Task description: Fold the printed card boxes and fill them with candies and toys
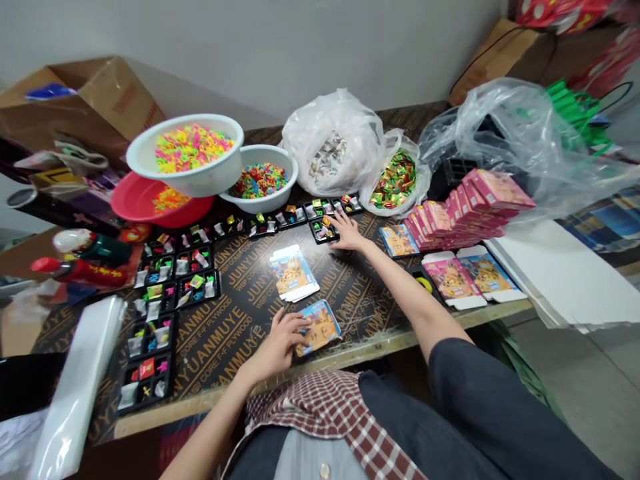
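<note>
**Both hands wide, near and far!**

Here's the left hand (286, 339), fingers spread across the box (321, 328) by the surface's (240, 277) near edge, seemingly steadying it. And the right hand (349, 233) stretches far, wide-fingered, fingertips at the right side of a filled tray (320, 238)! Cartons (294, 273) lie flat between, probably for easy reach. Bowls (223, 179) sit far left, perhaps parked there to spare working room.
</note>
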Tool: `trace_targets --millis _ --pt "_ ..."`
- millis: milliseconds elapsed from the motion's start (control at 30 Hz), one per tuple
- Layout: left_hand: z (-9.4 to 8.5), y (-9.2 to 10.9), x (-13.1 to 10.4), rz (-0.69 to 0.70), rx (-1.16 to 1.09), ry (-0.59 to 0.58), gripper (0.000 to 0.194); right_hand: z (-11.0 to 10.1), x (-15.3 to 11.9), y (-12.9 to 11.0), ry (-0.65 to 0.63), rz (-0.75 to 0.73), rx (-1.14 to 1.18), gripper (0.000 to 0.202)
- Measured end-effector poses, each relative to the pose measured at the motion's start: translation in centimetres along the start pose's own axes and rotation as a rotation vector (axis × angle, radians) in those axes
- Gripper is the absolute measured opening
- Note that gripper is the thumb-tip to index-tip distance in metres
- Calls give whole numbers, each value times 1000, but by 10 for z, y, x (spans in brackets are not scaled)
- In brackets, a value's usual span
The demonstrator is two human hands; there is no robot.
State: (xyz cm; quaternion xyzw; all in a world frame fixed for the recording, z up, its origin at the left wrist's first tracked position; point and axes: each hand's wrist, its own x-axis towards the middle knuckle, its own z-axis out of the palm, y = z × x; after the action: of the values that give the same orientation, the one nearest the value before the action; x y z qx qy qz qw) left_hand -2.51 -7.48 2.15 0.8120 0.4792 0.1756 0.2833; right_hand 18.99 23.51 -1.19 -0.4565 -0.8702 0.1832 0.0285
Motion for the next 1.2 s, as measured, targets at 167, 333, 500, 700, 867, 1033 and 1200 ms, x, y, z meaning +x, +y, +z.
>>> trace_targets --millis 167,333,500,700,867,1033,1200 --pt "22 -6 14 -131 -17 92 34 0 35 7 -96 -114 -104 104" --pt "52 6 51 -248 177 71 84 6 16 8 -90 -144 -97 96" --pt "51 13 54 -276 275 -49 89 19 -35 6 -70 -181 -24 101" --pt "18 3 29 -312 190 98 102 21 -113 -12 -12 -151 94 100" --pt "8 -6 23 -256 36 307 92 11 -161 -48 11 -255 186 100" --pt "17 -6 21 -197 -84 422 91 6 -181 -78 21 -314 213 97" --pt "25 -4 18 -213 -123 386 105 10 -189 -93 -26 -391 185 94"
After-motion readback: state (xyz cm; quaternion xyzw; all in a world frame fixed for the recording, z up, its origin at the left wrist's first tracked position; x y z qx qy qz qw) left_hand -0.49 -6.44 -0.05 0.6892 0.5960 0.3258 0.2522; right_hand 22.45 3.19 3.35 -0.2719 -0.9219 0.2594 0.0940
